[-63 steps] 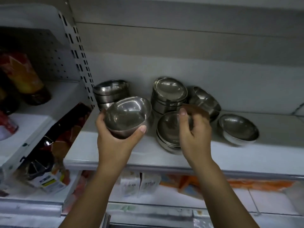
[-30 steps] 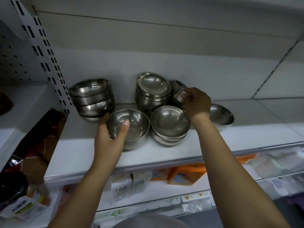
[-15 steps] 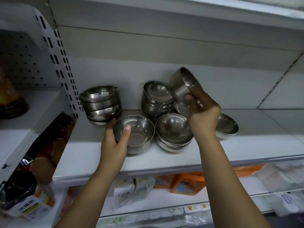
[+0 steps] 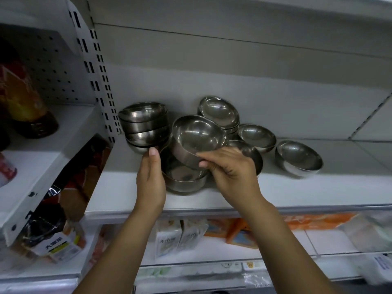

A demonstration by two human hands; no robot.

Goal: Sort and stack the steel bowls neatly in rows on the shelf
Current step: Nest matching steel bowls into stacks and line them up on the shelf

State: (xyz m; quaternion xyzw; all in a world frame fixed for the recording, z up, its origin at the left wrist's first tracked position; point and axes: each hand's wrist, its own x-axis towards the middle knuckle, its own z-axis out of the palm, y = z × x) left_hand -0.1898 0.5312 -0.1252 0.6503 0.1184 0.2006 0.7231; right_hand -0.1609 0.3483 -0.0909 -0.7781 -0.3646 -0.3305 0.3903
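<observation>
Pinching the tilted bowl (image 4: pixel 196 139) with my right hand (image 4: pixel 233 172) above the near bowl (image 4: pixel 184 180) my left hand (image 4: pixel 150 183) grips, I risk a slip that knocks the left stack (image 4: pixel 144 126).

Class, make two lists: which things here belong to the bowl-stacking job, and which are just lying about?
Job: tilted bowl in right hand; lower bowl held by left hand; left stack; back stack; middle bowl; far-right bowl; shelf.
Lying about: cartons; orange packet; bottle; dark pouches.

silver steel bowls (image 4: pixel 298 159), white shelf (image 4: pixel 297 192), orange packets (image 4: pixel 318 221) below.
</observation>
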